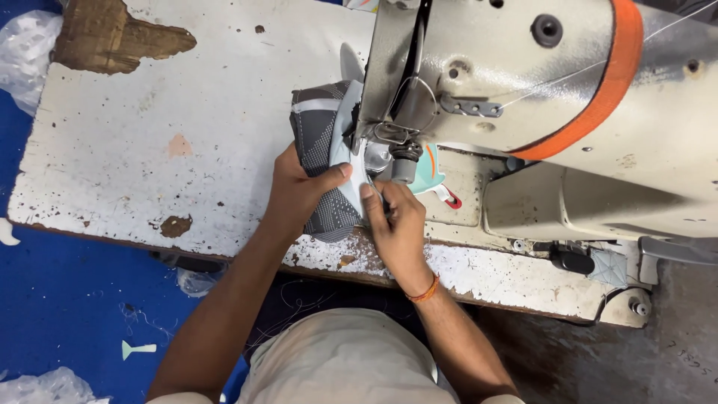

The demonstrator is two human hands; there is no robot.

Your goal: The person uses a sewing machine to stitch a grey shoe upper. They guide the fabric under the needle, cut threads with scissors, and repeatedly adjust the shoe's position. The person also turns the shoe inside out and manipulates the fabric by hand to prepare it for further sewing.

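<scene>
The left hand (299, 191) is gripping a grey knitted shoe upper (321, 161), thumb stretched across its dotted face and fingers wrapped behind it. The right hand (395, 221) is pressing down on the pale edge strip of the same piece, its fingers narrowed together and its index fingertip (366, 191) lying just beside the presser foot (389, 153) of the sewing machine (553, 97). The upper is sitting between the two hands and directly under the machine head, its long axis running from the table's near edge away from the person. Both hands are touching it, with the right hand closer to the needle area. A teal and red piece (437, 179) is showing just right of the foot, partly covered by the machine arm. The needle itself is hard to make out behind the metal fittings, and the far end of the upper is hidden under the machine head. The worn white table (149, 135) is bearing it all, above a blue floor (60, 299) littered with scraps.
</scene>
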